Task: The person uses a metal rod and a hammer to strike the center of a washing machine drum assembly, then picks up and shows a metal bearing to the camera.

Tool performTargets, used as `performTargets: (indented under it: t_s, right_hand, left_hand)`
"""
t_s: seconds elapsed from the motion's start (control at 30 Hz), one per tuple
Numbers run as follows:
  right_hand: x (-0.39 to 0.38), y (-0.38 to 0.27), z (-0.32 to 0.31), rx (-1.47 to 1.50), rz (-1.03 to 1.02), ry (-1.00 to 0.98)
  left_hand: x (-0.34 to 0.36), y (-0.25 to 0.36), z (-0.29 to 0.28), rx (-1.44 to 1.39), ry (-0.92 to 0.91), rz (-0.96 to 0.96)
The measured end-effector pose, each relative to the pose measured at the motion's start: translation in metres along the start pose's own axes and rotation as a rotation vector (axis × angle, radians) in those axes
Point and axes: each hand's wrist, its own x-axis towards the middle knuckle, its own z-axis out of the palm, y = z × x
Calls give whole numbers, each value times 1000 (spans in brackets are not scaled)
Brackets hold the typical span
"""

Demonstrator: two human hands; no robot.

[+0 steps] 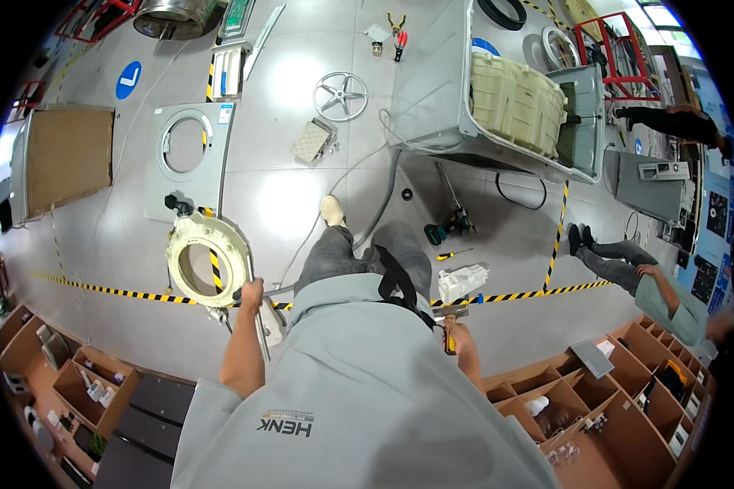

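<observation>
Take the grey front panel [214, 167], the flat one with the round hole, as your landmark. The cream ring [234, 257] is just on the panel's near side, toward your body, and in this view its top meets the panel's near edge; whether it bears on the floor or hangs clear, I cannot tell.

Your left hand [253, 293] is at the ring's right edge, nearer you than the panel, its fingers curled tight around what looks like a slim metal rod [262, 338]. I cannot tell whether the ring is in that grip too. Your right hand [462, 334] is well to the panel's right and nearer you, closed around a tool with a yellow-and-black handle [448, 341]; its working end is hard to make out.

By the look of it, the step in hand is steadying or shifting the ring on your left, with the tool at the ready on your right. The next move seems to call for a firm left hold and careful footing: right of the panel, a grey hose [383, 200] runs across the floor by your feet, and the spoked wheel [341, 96] lies there too. The open grey cabinet [432, 106] is farther right of the panel.
</observation>
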Motion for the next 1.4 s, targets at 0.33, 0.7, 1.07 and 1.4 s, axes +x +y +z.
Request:
performTargets:
  t_s: [0.33,0.7,1.07,1.4]
  right_hand:
    - [-25,-136,97,-154,49,-46]
    - [49,-180,186,183,46,-210]
    - [-71,-381,284,449,484,-29]
    - [-117,-434,446,675,733,107]
  left_hand:
    - [93,306,-18,236,116,467]
    - [166,472,-40,364,13,280]
    - [252,637,-23,375,-176,87]
    - [382,807,7,597,-164,-72]
